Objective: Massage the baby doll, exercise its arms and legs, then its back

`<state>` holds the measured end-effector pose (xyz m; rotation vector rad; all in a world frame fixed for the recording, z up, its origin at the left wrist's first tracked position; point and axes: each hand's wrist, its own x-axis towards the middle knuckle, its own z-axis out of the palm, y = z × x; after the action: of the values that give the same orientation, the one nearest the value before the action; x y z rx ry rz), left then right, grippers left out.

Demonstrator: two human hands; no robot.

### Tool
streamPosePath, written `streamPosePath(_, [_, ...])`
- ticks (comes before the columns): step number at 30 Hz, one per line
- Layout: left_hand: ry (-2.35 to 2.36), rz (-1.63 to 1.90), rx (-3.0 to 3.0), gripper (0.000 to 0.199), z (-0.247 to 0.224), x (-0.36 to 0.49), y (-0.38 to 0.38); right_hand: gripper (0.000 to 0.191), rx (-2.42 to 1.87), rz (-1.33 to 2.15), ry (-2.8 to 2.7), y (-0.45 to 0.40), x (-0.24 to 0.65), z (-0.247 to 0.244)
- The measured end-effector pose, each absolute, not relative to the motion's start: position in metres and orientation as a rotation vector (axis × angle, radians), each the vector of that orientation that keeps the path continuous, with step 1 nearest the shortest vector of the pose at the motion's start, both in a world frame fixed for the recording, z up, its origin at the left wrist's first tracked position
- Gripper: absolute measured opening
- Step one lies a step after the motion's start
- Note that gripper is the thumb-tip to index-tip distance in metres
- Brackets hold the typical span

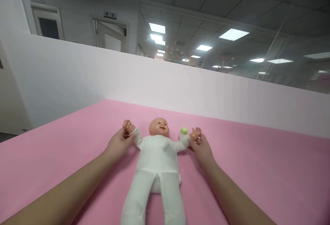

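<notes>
The left hand [119,145] was closed around the wrist of the baby doll [157,170], just below the doll's small raised fist, fingers wrapped about the white sleeve cuff. The right hand [203,148] gripped the doll's other wrist in the same way, its fingers curled at the end of the outstretched sleeve. Between the two hands the doll lay on its back in a white one-piece suit, arms spread wide, head pointing away from the person and legs stretched toward them. Just beside the doll's arm held by the right hand stood a small bottle with a green cap [183,132], partly hidden behind the sleeve. All of it rested on a pink desk [257,170], near its middle. Beyond the far edge rose a white partition [103,77], with an office ceiling and lit panels above.
</notes>
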<state>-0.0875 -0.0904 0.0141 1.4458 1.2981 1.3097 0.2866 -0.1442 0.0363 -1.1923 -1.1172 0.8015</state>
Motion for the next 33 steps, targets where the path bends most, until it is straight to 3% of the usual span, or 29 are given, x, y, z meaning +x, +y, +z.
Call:
streamPosePath(6, [1.277, 1.024, 2.301, 0.039, 0.039, -0.065, -0.127, 0.041, -1.161, 0.376, -1.908, -0.173, 0.254, 0.047])
streamPosePath(11, [1.3, 0.857, 2.584, 0.044, 0.038, -0.062, -0.132, 0.05, -1.043, 0.052, -2.291, -0.174, 0.249, 0.043])
streamPosePath(16, [1.345, 0.756, 2.68, 0.046, 0.033, -0.063, -0.129, 0.055, -1.063, -0.039, -2.346, -0.171, 0.25, 0.039])
streamPosePath(21, [1.342, 0.812, 2.526, 0.043, 0.043, -0.062, -0.134, 0.048, -1.075, 0.101, -2.229, -0.173, 0.248, 0.043])
streamPosePath(28, [1.301, 1.109, 1.922, 0.042, 0.032, -0.077, -0.113, 0.039, -1.167, 0.596, -1.635, -0.163, 0.266, 0.046])
streamPosePath(33, [1.197, 1.233, 1.298, 0.046, 0.016, -0.095, -0.086, 0.066, -1.144, 0.865, -1.139, -0.136, 0.297, 0.034])
